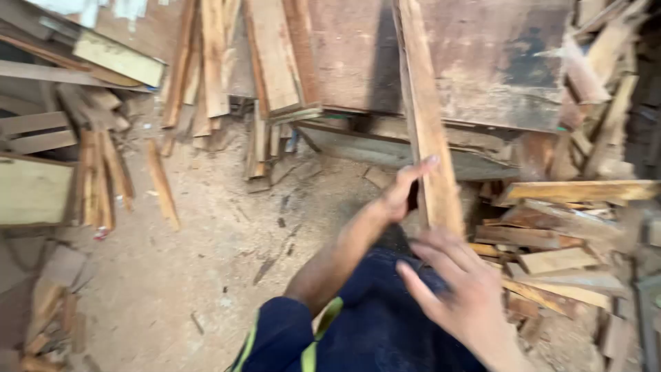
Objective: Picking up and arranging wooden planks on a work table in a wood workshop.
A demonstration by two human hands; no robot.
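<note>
While the left hand (403, 193) closes its grip on the edge of a long narrow plank (427, 117), standing nearly upright against a big stained board (496, 62), the right hand (458, 293) hovers open just below the plank's lower end, fingers spread, not touching. Scrap offcuts (558, 258) pile up to the right; sawdust covers the floor (206, 262). The step in hand looks like lifting the plank; next would call for the right hand to grasp its lower end.
</note>
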